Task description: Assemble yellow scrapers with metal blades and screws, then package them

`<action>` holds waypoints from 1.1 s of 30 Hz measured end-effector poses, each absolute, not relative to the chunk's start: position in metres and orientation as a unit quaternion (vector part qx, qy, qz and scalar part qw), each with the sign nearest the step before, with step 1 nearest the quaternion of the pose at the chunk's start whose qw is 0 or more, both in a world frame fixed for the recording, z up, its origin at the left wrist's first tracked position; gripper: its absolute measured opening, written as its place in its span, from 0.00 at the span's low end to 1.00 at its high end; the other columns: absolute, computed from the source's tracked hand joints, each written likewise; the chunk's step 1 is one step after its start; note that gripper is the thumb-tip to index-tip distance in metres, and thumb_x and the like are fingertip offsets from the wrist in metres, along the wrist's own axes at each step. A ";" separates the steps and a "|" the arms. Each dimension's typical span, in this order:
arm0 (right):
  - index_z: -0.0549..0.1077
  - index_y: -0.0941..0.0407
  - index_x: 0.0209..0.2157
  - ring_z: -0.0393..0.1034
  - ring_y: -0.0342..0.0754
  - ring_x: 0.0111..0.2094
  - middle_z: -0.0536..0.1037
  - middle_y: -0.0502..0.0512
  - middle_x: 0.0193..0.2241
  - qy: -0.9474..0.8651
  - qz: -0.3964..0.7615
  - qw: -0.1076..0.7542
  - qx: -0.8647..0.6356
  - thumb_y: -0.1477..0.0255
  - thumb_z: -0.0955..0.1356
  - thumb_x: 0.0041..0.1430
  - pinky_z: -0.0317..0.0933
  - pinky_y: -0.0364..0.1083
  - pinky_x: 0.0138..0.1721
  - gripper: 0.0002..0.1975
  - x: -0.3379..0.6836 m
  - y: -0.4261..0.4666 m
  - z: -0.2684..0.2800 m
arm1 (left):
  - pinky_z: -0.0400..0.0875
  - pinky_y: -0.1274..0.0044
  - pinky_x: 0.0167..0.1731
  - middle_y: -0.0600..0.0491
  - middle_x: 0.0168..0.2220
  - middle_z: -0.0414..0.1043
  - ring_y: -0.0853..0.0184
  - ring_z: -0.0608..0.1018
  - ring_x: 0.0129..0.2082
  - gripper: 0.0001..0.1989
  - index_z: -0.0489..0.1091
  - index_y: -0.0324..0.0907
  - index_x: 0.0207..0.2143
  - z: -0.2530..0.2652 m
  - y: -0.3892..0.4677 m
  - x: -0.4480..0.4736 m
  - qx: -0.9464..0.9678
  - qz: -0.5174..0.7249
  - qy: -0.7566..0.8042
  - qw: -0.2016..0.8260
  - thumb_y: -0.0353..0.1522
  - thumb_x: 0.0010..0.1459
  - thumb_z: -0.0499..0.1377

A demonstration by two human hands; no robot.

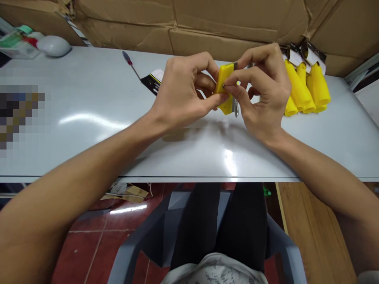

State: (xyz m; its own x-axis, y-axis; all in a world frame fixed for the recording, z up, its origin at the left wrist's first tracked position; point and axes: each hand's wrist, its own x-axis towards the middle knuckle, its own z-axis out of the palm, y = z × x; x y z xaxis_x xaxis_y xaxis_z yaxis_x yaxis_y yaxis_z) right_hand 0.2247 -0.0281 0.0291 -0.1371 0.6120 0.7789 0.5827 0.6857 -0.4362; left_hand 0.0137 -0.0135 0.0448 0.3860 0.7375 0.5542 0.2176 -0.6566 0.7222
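Note:
My left hand (pixel 188 88) is closed round one side of a small yellow plastic piece (pixel 225 77), held up above the table. A flat grey metal strip (pixel 234 106) runs along the piece's right edge, with a thin metal part hanging beside it. My right hand (pixel 262 85) is at the other side, its thumb and forefinger pinching a tiny metal part (pixel 224 86), which looks like a screw, against the yellow face. Its other fingers are bent near the strip's top. Behind my left hand lies a black printed card (pixel 151 83), partly hidden.
Several yellow plastic tubes (pixel 300 88) with black-and-white cards lie at right. A screwdriver (pixel 128 58) lies at back left. A clear tub (pixel 19 46) and a white rounded object (pixel 54 46) sit in the far left corner. Cardboard (pixel 207 23) lines the white table's (pixel 89 98) back.

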 end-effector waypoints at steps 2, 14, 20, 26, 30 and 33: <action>0.81 0.48 0.41 0.78 0.61 0.55 0.80 0.63 0.52 -0.757 -0.004 0.498 -0.422 0.37 0.71 0.78 0.83 0.58 0.53 0.28 0.224 -0.028 0.029 | 0.83 0.59 0.34 0.55 0.37 0.91 0.53 0.93 0.37 0.28 0.72 0.51 0.38 0.045 -0.013 0.013 0.788 0.464 0.298 0.272 0.59 0.67 0.80; 0.81 0.40 0.54 0.83 0.55 0.43 0.89 0.52 0.50 -0.761 0.096 0.480 -0.425 0.51 0.76 0.73 0.77 0.52 0.37 0.15 0.240 -0.031 0.041 | 0.73 0.68 0.27 0.56 0.34 0.88 0.59 0.86 0.30 0.23 0.70 0.52 0.44 0.035 0.003 0.009 0.832 0.429 0.259 0.236 0.55 0.74 0.74; 0.82 0.43 0.52 0.85 0.57 0.42 0.90 0.55 0.46 -0.756 0.140 0.465 -0.439 0.40 0.77 0.70 0.80 0.54 0.38 0.24 0.242 -0.017 0.028 | 0.73 0.66 0.31 0.54 0.35 0.88 0.58 0.86 0.27 0.27 0.68 0.52 0.45 0.032 0.005 0.008 0.838 0.374 0.275 0.288 0.63 0.78 0.66; 0.82 0.45 0.49 0.81 0.52 0.34 0.89 0.54 0.41 -0.728 0.018 0.514 -0.454 0.62 0.68 0.78 0.78 0.55 0.40 0.09 0.257 0.007 0.028 | 0.70 0.61 0.35 0.58 0.31 0.81 0.60 0.77 0.26 0.28 0.70 0.55 0.50 0.022 0.022 0.002 0.834 0.397 0.298 0.241 0.67 0.80 0.61; 0.85 0.51 0.49 0.83 0.60 0.42 0.86 0.61 0.40 -0.746 -0.091 0.435 -0.496 0.70 0.69 0.72 0.78 0.64 0.57 0.11 0.262 0.019 0.025 | 0.67 0.59 0.40 0.56 0.35 0.78 0.60 0.69 0.31 0.31 0.68 0.58 0.57 0.019 0.030 -0.005 0.853 0.389 0.322 0.134 0.70 0.82 0.47; 0.82 0.52 0.67 0.84 0.68 0.48 0.84 0.69 0.51 -0.765 -0.063 0.298 -0.567 0.63 0.72 0.76 0.77 0.73 0.61 0.23 0.254 0.018 0.014 | 0.69 0.59 0.49 0.54 0.43 0.77 0.59 0.73 0.40 0.31 0.65 0.55 0.61 0.013 0.039 -0.008 0.859 0.382 0.330 0.082 0.65 0.86 0.39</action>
